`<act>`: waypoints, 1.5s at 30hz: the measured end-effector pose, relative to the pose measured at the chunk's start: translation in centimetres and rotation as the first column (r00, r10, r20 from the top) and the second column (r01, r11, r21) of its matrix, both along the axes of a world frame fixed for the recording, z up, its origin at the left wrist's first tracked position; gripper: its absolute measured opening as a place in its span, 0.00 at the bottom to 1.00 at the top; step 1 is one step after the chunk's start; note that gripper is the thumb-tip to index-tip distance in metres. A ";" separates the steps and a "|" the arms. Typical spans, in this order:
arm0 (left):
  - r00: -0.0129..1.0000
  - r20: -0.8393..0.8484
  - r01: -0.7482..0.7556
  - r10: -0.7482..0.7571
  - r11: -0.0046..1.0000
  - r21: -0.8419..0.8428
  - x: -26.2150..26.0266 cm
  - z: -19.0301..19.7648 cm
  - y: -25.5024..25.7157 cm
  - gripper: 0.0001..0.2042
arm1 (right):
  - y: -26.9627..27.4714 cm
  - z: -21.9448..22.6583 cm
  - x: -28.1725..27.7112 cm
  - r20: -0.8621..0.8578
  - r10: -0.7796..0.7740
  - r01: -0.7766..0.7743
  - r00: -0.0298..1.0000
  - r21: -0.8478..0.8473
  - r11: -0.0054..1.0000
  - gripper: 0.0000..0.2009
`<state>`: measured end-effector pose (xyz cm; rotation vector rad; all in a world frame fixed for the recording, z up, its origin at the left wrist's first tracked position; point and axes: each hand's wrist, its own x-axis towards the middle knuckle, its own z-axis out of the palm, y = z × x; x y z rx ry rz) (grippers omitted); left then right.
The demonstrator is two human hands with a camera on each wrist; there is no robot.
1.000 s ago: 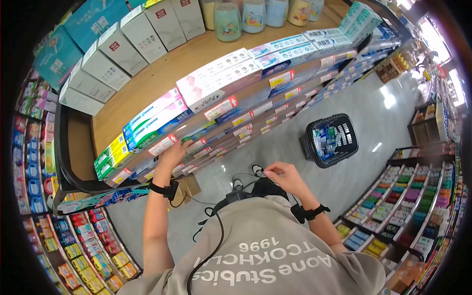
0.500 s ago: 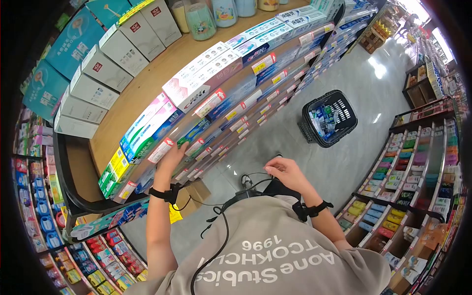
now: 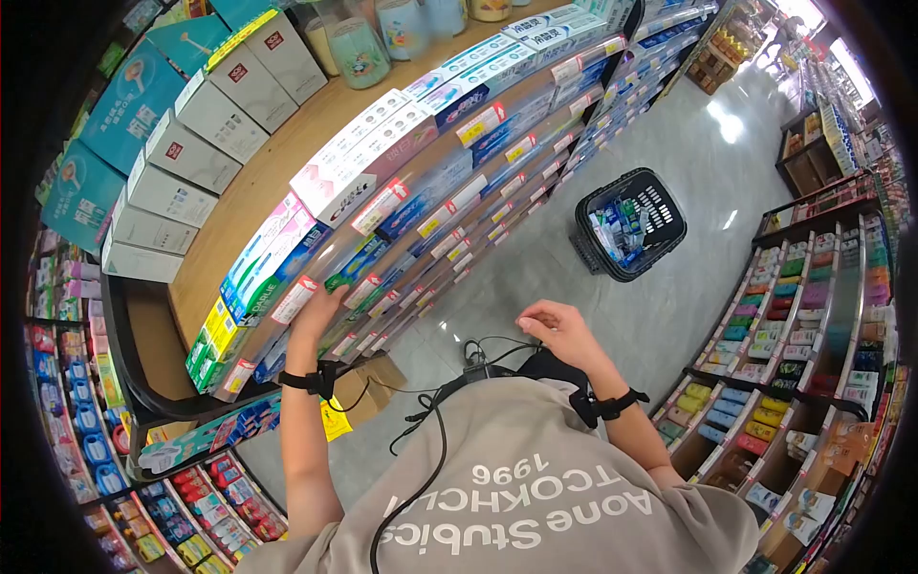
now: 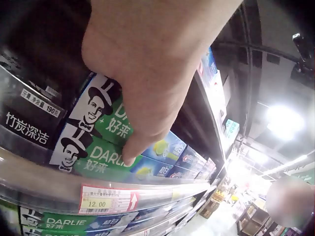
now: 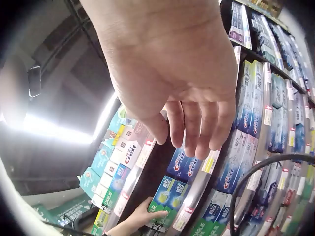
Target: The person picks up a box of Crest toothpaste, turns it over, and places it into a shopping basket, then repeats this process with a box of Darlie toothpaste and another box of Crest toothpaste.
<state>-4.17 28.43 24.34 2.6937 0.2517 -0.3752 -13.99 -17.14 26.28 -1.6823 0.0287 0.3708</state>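
Step in hand, as judged: handling toothpaste at the shelf with the left hand. Left grip: one fingertip against the front of the lower of the stacked DARLIE cartons; other fingers partly hidden, so cannot tell how far closed. Right hand: empty, fingers loosely bent. Next move, as judged: calls for secure contact on opposite faces before any lift, without dragging neighbouring stock. Count: two cartons in the touched stack, behind the shelf's front strip; one basket on the floor, contents too crowded to count.
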 end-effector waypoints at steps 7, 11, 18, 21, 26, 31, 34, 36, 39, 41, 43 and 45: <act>0.999 -0.049 -0.003 0.003 1.000 0.001 0.7 1.2 -0.3 0.35 | -4.4 -0.2 -0.1 -0.016 -0.036 0.036 0.999 -0.027 0.999 0.10; 0.996 0.082 0.025 -0.040 0.983 0.180 0.3 0.4 -0.8 0.39 | -8.1 -0.4 0.0 -0.019 -0.078 0.078 0.997 -0.014 0.997 0.10; 0.963 0.260 -0.085 -0.070 0.839 0.538 -1.7 1.6 -8.7 0.42 | -18.1 -0.2 0.5 -0.056 -0.189 0.184 0.980 -0.083 0.979 0.12; 0.914 0.395 -0.101 -0.097 0.887 0.451 -2.6 2.6 -14.4 0.43 | -23.1 -1.9 0.8 -0.032 -0.239 0.235 0.971 -0.083 0.968 0.12; 0.842 0.407 0.230 -0.355 0.917 0.325 -1.3 1.5 -22.2 0.36 | -31.9 -4.4 1.9 -0.017 -0.307 0.301 0.951 -0.164 0.940 0.11; 0.864 -0.188 0.429 -0.467 0.878 -0.211 1.6 1.6 -30.4 0.32 | -38.4 -8.9 1.5 -0.003 -0.447 0.440 0.895 -0.171 0.882 0.13; 0.821 -0.361 0.368 -0.442 0.894 -0.257 3.2 2.9 -34.5 0.31 | -41.6 -10.1 1.4 -0.131 -0.453 0.434 0.882 -0.152 0.888 0.13; 0.847 -0.305 0.367 -0.435 0.895 -0.254 4.7 1.6 -34.8 0.33 | -43.7 -9.5 2.1 -0.170 -0.531 0.533 0.830 -0.039 0.845 0.13; 0.857 -0.240 0.408 -0.456 0.885 -0.224 7.9 1.5 -35.6 0.34 | -44.4 -6.6 4.0 -0.192 -0.661 0.673 0.726 0.003 0.739 0.12; 0.857 -0.206 0.422 -0.472 0.873 -0.243 9.8 0.9 -35.8 0.33 | -44.9 -5.4 6.1 -0.172 -0.704 0.713 0.689 -0.015 0.701 0.12; 0.864 -0.200 0.406 -0.462 0.875 -0.265 10.9 0.4 -35.6 0.32 | -44.3 -4.8 7.8 -0.173 -0.706 0.713 0.686 -0.034 0.701 0.12; 0.851 -0.213 0.408 -0.479 0.860 -0.306 11.7 -0.8 -35.4 0.32 | -43.3 -4.4 9.2 -0.157 -0.675 0.676 0.721 -0.057 0.735 0.12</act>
